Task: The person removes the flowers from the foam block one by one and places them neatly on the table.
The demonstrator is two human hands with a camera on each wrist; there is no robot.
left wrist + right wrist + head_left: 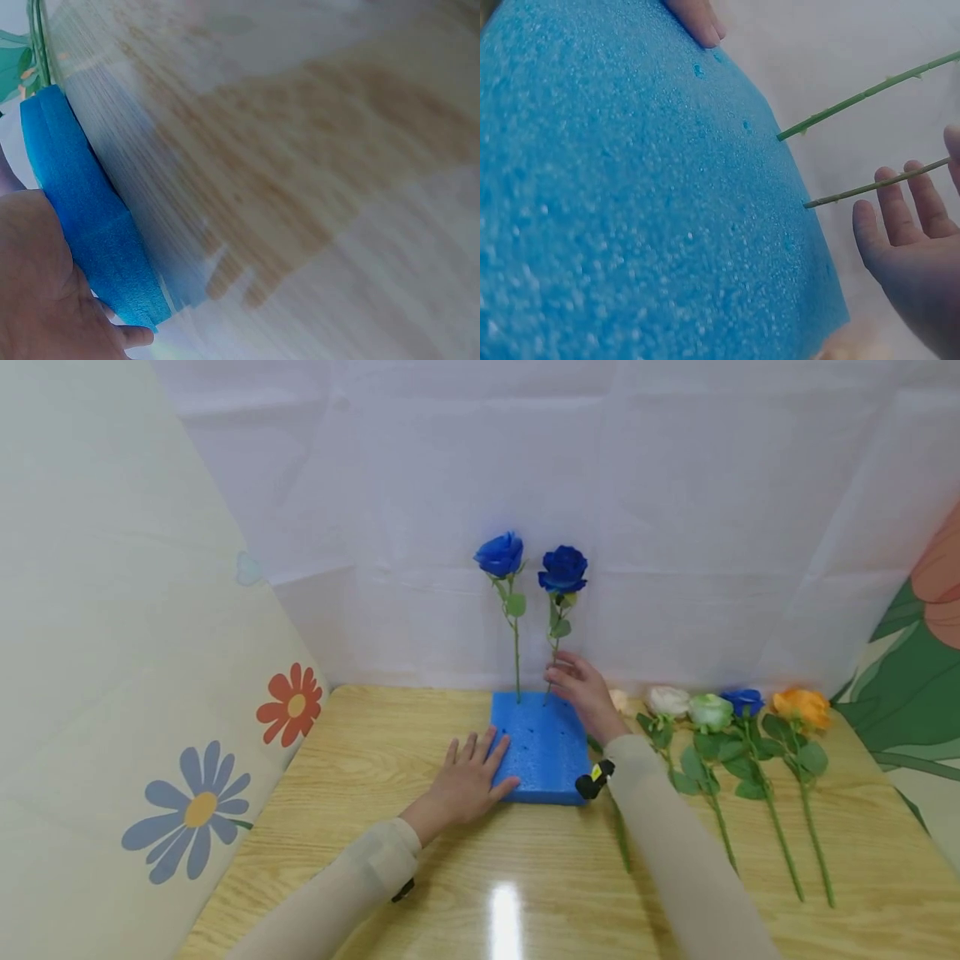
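A blue foam block [536, 752] with small holes lies on the table. Two artificial blue roses stand upright at its far edge, a left rose [500, 557] and a right rose [562, 570]. My right hand [588, 693] pinches the right rose's stem [862, 189] a little above the foam; the thumb and index finger are partly out of the right wrist view, the other fingers loosely extended. With fingers spread, my left hand [468, 781] rests on the block's left edge. In the left wrist view its palm lies against the foam's side [97, 225].
Several artificial roses lie on the wooden table [390, 760] at the right: a white rose [667, 701], a green rose [710, 713], a blue rose [743, 702] and an orange rose [802, 708]. My right forearm partly covers one stem. A white cloth [420, 527] hangs behind.
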